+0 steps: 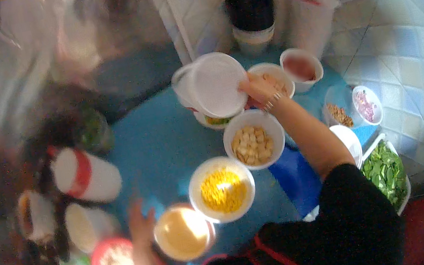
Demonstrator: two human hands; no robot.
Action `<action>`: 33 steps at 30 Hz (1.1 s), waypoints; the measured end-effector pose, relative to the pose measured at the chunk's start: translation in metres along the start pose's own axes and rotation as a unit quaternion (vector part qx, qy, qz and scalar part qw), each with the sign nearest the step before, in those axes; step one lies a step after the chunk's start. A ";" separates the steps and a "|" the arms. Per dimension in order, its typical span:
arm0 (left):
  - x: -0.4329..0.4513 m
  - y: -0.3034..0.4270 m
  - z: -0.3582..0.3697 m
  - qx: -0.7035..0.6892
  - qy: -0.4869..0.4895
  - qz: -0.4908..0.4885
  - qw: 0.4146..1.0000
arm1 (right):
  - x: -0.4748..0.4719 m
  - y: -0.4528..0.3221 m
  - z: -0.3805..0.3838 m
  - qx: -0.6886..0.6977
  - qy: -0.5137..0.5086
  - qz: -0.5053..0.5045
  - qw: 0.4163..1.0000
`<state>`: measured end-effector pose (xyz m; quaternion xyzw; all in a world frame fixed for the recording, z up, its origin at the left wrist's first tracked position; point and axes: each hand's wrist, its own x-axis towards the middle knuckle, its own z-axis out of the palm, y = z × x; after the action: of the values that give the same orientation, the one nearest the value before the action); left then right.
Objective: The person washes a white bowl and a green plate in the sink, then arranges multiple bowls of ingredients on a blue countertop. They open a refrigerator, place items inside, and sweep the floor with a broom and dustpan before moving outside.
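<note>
My right hand (259, 89) grips the rim of a white plastic container (219, 85), held tilted above a tub with green and yellow food (216, 120). Below that hand stands a white tub of pale cubes (253, 140). Nearer me, a tub of yellow corn-like bits (222, 190) touches it. A round tub with a smooth tan top (181, 232) stands closest to my body. My left hand (141, 220) is just left of this tub, blurred, fingers apart and holding nothing.
A white jug with a red band (86, 174) and a red-rimmed bowl (95, 263) are at left. Tubs with reddish food (298, 68) and chopped purple pieces (365, 105) stand at the right, near a tray of green leaves (385, 174). A black-lidded container (250, 10) is at the back.
</note>
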<state>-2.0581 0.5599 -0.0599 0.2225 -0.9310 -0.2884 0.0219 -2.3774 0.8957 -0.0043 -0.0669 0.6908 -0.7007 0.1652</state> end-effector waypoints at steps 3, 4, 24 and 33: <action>-0.035 0.021 -0.004 -0.023 0.013 0.033 0.999 | -0.049 -0.017 -0.054 0.114 0.038 -0.025 0.992; -0.048 0.028 -0.005 -0.031 0.038 0.070 0.996 | -0.065 -0.022 -0.067 0.143 0.067 -0.043 0.987; -0.148 0.072 0.015 -0.247 0.099 0.016 0.964 | -0.151 0.001 -0.220 0.161 0.338 -0.121 0.919; -0.203 0.067 0.033 -0.224 0.153 -0.121 0.955 | -0.097 0.060 -0.310 -0.128 0.322 -0.161 0.924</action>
<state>-1.9077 0.7128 -0.0329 0.3646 -0.7942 -0.4521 0.1785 -2.3784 1.2209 -0.0619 0.0319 0.7703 -0.6074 -0.1914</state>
